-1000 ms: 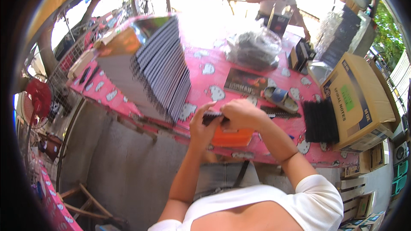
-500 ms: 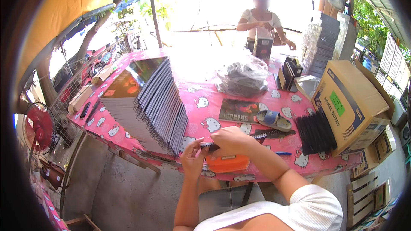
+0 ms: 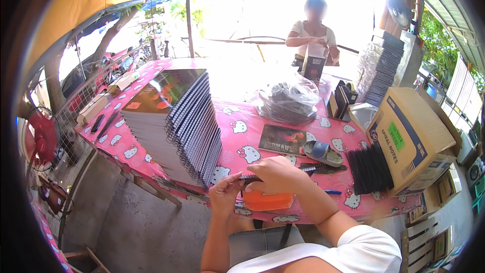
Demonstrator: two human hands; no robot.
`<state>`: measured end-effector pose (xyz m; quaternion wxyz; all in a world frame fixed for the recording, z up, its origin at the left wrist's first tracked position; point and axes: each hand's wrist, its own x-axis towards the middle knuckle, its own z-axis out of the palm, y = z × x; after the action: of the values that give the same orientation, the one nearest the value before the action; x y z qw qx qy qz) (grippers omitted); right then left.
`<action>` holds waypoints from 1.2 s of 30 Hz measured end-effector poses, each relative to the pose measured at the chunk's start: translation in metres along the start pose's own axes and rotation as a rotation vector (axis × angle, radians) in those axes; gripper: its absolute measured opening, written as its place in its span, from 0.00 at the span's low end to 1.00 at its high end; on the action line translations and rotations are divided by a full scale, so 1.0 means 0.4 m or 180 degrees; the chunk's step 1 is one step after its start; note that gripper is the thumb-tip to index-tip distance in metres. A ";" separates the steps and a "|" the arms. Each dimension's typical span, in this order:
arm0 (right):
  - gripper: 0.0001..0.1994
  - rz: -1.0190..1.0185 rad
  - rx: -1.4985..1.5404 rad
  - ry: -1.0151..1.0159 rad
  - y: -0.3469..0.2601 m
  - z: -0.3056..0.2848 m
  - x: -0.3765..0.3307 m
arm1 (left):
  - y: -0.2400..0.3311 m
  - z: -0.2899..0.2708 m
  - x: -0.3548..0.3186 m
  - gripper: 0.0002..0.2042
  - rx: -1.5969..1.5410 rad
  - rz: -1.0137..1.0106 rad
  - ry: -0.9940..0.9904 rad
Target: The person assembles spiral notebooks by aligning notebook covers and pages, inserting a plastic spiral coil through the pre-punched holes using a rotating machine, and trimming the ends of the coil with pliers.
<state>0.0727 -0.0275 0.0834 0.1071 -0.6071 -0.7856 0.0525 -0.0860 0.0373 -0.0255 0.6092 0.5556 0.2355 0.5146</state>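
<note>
A notebook with an orange cover lies at the near edge of the table, its bound edge turned away from me. Along that edge runs a black spiral coil. At the coil's left end, my left hand pinches it between thumb and fingers. My right hand reaches across the orange cover, fingers curled over the bound edge; its fingertips are partly hidden. More of the coil shows to the right of that hand, next to a blue-and-grey slipper. Beyond the hands lies a dark-covered notebook.
A tall stack of spiral notebooks stands left. Black coils lie beside a cardboard box on the right, near a blue pen. A plastic bag sits mid-table. Across the table, a person handles a notebook.
The view has shifted slightly. My hands stay at the notebook's bound edge, with small finger movements. The person across has brought both hands together at the upright notebook.
</note>
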 end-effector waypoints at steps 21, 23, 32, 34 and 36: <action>0.08 -0.0122 0.0486 0.1773 -0.021 0.105 0.029 | 0.003 0.009 0.006 0.12 -0.0345 -0.0099 0.0150; 0.05 0.0054 0.0532 0.1849 -0.028 0.108 0.030 | 0.000 0.010 0.011 0.12 -0.0476 0.0032 0.0081; 0.06 -0.0262 0.0373 0.1161 -0.009 0.068 0.012 | -0.023 -0.003 0.001 0.11 -0.0072 0.0096 0.0178; 0.11 0.0377 0.0339 0.1041 -0.029 0.008 -0.024 | -0.021 -0.007 -0.002 0.11 -0.0061 0.0049 0.0195; 0.19 0.0406 0.0369 0.0922 -0.019 -0.015 -0.027 | -0.026 0.001 0.004 0.11 -0.0058 -0.0022 0.0166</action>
<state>0.0696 -0.0401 0.0899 0.2505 -0.6497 -0.7175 0.0163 -0.0814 0.0401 -0.0344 0.6097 0.5355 0.2485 0.5289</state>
